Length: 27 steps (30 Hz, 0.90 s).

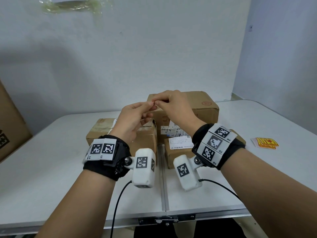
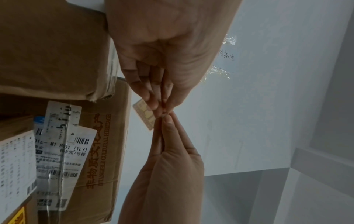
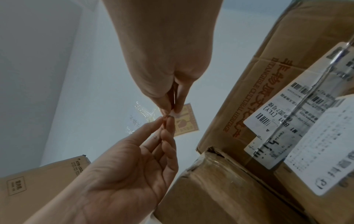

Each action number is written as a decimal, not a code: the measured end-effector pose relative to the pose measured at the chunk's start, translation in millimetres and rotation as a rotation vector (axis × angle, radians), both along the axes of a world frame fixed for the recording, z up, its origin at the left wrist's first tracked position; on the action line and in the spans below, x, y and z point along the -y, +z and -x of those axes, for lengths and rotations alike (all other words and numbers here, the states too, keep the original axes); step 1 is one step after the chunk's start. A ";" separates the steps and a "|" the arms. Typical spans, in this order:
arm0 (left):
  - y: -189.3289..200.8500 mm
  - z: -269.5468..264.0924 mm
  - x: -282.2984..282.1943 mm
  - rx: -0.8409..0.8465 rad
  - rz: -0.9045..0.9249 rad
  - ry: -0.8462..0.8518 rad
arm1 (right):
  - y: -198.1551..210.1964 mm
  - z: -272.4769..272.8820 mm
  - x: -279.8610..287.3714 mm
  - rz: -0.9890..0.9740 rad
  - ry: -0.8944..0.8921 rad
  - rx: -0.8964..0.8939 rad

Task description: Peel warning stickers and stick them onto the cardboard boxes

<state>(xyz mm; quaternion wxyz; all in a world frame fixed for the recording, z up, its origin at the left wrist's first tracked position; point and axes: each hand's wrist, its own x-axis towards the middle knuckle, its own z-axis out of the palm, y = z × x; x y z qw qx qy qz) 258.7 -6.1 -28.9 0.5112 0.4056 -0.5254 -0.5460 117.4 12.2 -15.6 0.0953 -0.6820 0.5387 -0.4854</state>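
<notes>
Above the boxes, my left hand (image 1: 151,105) and right hand (image 1: 158,102) meet fingertip to fingertip. Both pinch one corner of a small yellow warning sticker (image 3: 186,121), which also shows from behind as sticker (image 2: 142,111) in the left wrist view. A white corner peeks out between the right fingertips (image 3: 173,112). Below stand three cardboard boxes: a large back box (image 1: 205,107) with red print, a taped left box (image 1: 101,131), and a small box (image 1: 173,155) bearing a white shipping label.
A stack of yellow stickers (image 1: 265,143) lies on the white folding table (image 1: 51,169) at the right. A big carton (image 1: 10,126) stands off the table's left side. The wall rises close behind the boxes.
</notes>
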 end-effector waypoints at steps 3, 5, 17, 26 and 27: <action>-0.1 0.2 0.0 0.012 0.008 0.007 | -1.1 0.4 0.9 0.009 0.001 -0.007; 0.0 0.7 0.3 0.014 0.007 0.012 | -1.8 0.1 1.5 0.013 0.001 -0.018; 2.9 3.3 -0.4 -0.020 -0.023 0.013 | 0.4 -0.9 1.3 0.072 -0.022 -0.115; -2.8 4.6 3.2 0.032 0.020 0.046 | -0.5 -0.7 0.4 -0.002 0.010 -0.037; -3.5 4.0 3.9 0.058 0.028 0.054 | -0.1 0.0 -0.4 -0.025 0.021 -0.001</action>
